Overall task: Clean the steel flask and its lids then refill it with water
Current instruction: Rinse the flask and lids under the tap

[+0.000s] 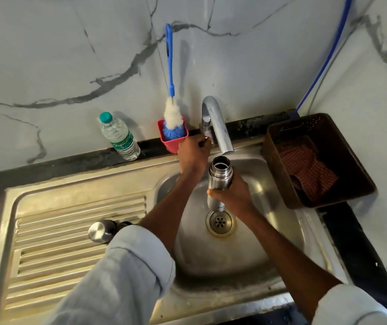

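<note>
Flask (pixel 220 175) upright, mouth right under tap spout (pixel 226 146) at 12 o'clock. Right hand (pixel 232 195) fingers wrapped round flask; left hand (pixel 193 152) fingers curled on tap handle.

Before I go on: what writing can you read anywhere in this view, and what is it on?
"Sign..." in white script on the green label of the plastic water bottle; the rest is too blurred to read.
"MIL..." on the steel flask, just below the right hand; the rest is hidden by the hand.
No other writing shows.
</note>
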